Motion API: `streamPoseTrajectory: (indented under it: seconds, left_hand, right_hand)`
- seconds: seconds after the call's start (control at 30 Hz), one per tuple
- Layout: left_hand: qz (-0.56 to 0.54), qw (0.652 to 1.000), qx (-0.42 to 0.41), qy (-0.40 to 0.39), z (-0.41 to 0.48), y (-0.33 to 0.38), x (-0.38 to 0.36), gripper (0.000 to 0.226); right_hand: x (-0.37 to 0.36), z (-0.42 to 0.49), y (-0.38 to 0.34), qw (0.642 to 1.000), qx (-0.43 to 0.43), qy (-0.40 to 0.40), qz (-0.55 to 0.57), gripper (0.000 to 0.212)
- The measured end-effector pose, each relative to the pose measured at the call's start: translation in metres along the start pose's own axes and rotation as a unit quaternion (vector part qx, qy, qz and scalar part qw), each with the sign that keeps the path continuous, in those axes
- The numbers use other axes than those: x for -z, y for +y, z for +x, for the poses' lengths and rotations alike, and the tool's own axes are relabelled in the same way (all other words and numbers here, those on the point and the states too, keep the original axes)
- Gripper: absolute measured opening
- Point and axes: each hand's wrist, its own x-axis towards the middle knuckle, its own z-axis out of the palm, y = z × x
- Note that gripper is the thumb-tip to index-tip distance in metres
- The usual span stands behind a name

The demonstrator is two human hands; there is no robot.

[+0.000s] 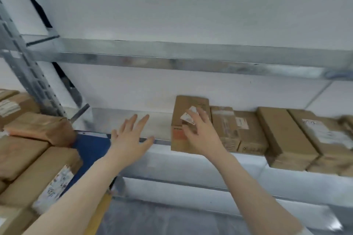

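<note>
Since the cardboard box at the left end of the row of boxes on the shelf looks stiff and light, I would take it by its two long sides, clear of the peeling label. The right hand lies on its top, grip spread wide and clasping nothing; the left hand hovers flat and open over the shelf.

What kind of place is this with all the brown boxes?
Most likely a stockroom or small warehouse. A row of labelled cardboard boxes sits on a metal shelf, more boxes are stacked at the left, and the right hand rests on one box as if shelving it.
</note>
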Motion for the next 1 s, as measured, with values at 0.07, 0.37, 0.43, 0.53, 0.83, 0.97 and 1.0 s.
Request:
streamPoseTrajectory:
  seconds: [0.07, 0.37, 0.43, 0.53, 0.83, 0.97, 1.0]
  left_hand:
    - [0.007, 1.0, -0.007, -0.02, 0.028, 0.032, -0.017, 0.067]
    - [-0.157, 0.981, -0.014, -0.11, 0.115, 0.068, -0.09, 0.072]
    - [-0.185, 0.977, -0.011, -0.105, 0.127, 0.068, -0.108, 0.07]
    - [-0.224, 0.973, -0.002, -0.055, 0.137, 0.07, -0.124, 0.066]
    - [-0.228, 0.973, -0.02, 0.036, 0.137, 0.069, -0.135, 0.055]
    - [-0.224, 0.972, -0.01, 0.077, 0.118, 0.063, -0.118, 0.056]
    - [-0.217, 0.972, -0.009, 0.092, 0.112, 0.06, -0.109, 0.058]
  right_hand:
    - [0.022, 0.01, 0.029, 1.0, -0.017, 0.011, -0.023, 0.053]
    - [0.017, 0.068, 0.119, 0.985, -0.033, -0.166, -0.03, 0.092]
    - [0.003, 0.078, 0.132, 0.981, -0.038, -0.19, -0.019, 0.099]
    - [-0.009, 0.082, 0.146, 0.98, -0.033, -0.194, -0.023, 0.098]
    - [-0.007, 0.092, 0.152, 0.986, 0.04, -0.157, -0.031, 0.086]
    - [-0.007, 0.086, 0.13, 0.987, 0.098, -0.129, -0.002, 0.081]
    - [-0.007, 0.084, 0.121, 0.986, 0.113, -0.125, 0.005, 0.081]
